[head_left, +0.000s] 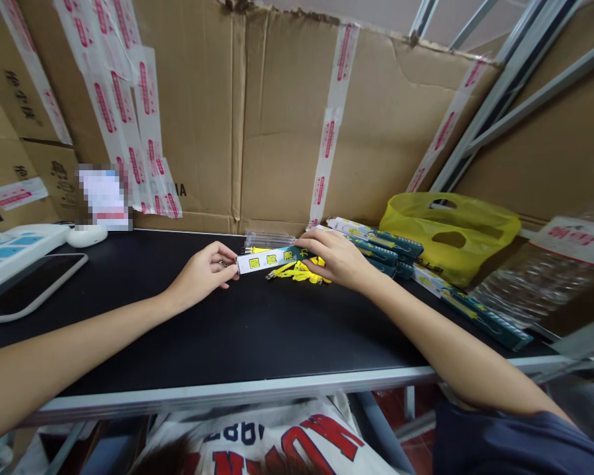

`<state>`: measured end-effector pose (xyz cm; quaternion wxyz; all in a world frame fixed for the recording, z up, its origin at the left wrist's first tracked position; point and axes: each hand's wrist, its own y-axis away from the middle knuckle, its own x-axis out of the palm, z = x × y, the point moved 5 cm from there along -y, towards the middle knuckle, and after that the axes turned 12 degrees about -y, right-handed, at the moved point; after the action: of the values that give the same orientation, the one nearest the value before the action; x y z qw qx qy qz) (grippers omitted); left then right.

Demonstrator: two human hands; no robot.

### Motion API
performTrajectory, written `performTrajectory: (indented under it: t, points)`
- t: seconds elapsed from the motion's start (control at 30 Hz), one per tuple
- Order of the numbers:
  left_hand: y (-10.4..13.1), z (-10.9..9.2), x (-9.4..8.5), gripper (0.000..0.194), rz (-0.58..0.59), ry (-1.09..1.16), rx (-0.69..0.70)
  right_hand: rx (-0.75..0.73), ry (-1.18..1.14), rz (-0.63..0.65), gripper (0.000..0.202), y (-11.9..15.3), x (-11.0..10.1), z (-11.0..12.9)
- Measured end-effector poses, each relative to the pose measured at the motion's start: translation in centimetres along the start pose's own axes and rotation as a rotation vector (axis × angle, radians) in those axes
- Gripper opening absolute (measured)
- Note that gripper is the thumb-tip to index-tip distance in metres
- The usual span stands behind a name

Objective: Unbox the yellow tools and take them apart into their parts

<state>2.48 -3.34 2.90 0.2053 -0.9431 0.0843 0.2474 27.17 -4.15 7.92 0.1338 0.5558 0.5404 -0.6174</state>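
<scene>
A slim narrow box [264, 260], white at its left part and dark green at its right with yellow characters, is held level above the black tabletop. My left hand [208, 269] pinches its left end between thumb and fingers. My right hand [335, 256] grips the right end from above, its fingers covering part of the print. Under and behind the box lies a small heap of yellow plastic pieces [301, 272] with metal tips; their exact kind I cannot make out. Transparent plastic strips or tubes [267, 241] lie behind the box.
Several similar boxes [383, 247] are stacked right of my right hand, with another box [475, 307] nearer the edge. A yellow plastic bag [450, 231] and a large transparent bottle [549, 264] stand at right. On the left lie a phone [34, 284] and a white-and-blue device [20, 247]. Cardboard [287, 125] walls the back.
</scene>
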Motion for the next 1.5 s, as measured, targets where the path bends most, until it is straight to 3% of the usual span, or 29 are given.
performTrajectory:
  t: [0.23,0.4,0.6,0.8,0.9,1.03,1.2,1.5]
  points:
    - [0.0,0.0,0.1,0.026,-0.022,0.026,0.08,-0.011,0.016,0.01,0.038,0.2,0.5,-0.7]
    - [0.6,-1.3,0.1,0.02,-0.011,0.036,0.17,-0.007,-0.025,-0.008,0.034,0.2,0.3,-1.0]
    - [1.7,-2.5,0.4,0.015,0.0,-0.136,0.286,0.015,-0.045,-0.005,0.031,0.1,0.5,-1.1]
    - [2.4,-3.8,0.5,0.018,-0.021,-0.366,0.506,0.043,-0.089,-0.044,0.032,0.2,0.5,-1.4]
    - [2.8,-4.1,0.7,0.018,0.002,-0.381,0.563,0.077,-0.123,-0.057,0.034,0.3,0.5,-1.6]
    - [3.3,-4.4,0.3,0.012,-0.114,-0.38,0.64,0.07,-0.139,-0.06,0.035,0.3,0.6,-1.5]
    - [3.9,-5.0,-0.2,0.031,-0.332,-0.557,0.72,0.038,-0.111,-0.06,0.034,0.3,0.5,-1.4]
    - [3.4,-5.4,-0.2,0.019,-0.3,-0.731,0.735,0.004,-0.025,-0.059,0.034,0.2,0.5,-0.7]
